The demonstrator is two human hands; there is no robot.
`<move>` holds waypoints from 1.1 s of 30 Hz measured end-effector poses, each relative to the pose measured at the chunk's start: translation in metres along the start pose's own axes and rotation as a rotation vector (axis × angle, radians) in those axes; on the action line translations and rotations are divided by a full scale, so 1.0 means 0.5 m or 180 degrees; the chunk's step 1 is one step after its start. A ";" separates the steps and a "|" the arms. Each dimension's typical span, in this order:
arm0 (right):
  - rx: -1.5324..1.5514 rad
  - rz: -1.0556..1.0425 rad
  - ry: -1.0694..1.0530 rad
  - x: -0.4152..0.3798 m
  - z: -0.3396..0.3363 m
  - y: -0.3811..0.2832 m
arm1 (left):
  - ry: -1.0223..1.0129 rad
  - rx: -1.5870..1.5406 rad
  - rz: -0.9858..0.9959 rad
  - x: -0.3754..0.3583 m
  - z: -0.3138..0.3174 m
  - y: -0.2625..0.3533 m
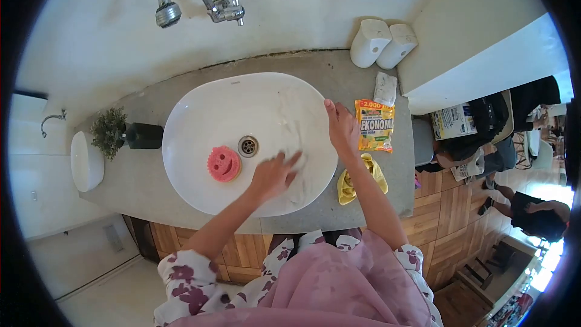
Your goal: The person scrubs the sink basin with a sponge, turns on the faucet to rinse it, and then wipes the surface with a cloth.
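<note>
My left hand (273, 174) lies flat inside the white oval basin (200, 109), fingers spread against its soapy right inner wall, just right of the drain (248, 145). My right hand (342, 128) rests on the basin's right rim, fingers pointing away and holding nothing. A pink round smiley sponge (224, 163) lies in the bowl left of the drain, a hand's width from my left hand. The chrome tap (193, 0) sticks out of the wall above, with no water running.
A yellow cloth (348, 184) and a yellow detergent sachet (375, 125) lie on the grey counter (139, 175) right of the basin. Two white containers (381, 42) stand at the back right. A small potted plant (110, 130) and dark dispenser (144, 135) stand left. A person sits far right.
</note>
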State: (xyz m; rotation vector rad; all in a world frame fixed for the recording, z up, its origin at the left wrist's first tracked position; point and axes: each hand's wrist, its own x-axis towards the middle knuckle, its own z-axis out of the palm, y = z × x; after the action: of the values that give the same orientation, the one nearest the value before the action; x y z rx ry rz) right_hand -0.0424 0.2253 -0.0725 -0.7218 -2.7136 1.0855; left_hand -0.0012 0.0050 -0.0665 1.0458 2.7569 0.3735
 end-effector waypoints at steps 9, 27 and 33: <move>0.0086 -0.0061 0.0010 -0.006 0.002 0.004 | 0.0327 0.0263 -0.0150 0.122 -0.008 -0.031; 0.0008 0.0013 0.0016 0.003 0.004 0.007 | 0.0029 0.0484 0.0605 0.011 -0.004 0.019; 0.0047 0.0079 -0.0068 0.001 0.001 -0.001 | 0.0032 0.0374 0.0427 0.074 -0.004 -0.037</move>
State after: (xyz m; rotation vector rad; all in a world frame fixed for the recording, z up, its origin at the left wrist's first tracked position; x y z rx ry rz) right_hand -0.0433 0.2251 -0.0723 -0.7480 -2.7185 1.1240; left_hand -0.0406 0.0160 -0.0724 1.2645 2.7546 0.2372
